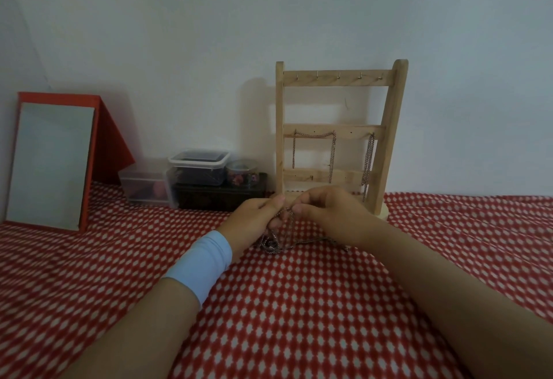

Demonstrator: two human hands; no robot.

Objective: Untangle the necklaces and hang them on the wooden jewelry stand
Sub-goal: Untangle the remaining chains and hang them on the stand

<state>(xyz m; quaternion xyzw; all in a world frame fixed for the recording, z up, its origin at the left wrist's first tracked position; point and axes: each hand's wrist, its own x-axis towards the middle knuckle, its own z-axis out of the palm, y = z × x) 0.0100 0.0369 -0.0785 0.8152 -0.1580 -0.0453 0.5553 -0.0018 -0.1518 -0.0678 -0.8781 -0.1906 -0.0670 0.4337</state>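
A wooden jewelry stand (339, 79) stands upright against the wall, with small metal hooks along its bars. One chain necklace (331, 154) hangs from the left hooks of the middle bar, and another chain (369, 163) hangs at its right end. In front of the stand, a tangled bunch of chain necklaces (273, 242) rests partly on the cloth. My left hand (254, 223) and my right hand (329, 214) both pinch strands of the tangle, lifting them a little. Their fingertips nearly meet over the chains.
A red and white patterned cloth (299, 304) covers the surface. At the far left a red-framed mirror (51, 163) leans on the wall. Clear plastic boxes (197, 166), a small round jar (241, 172) and a dark box (221, 196) sit left of the stand.
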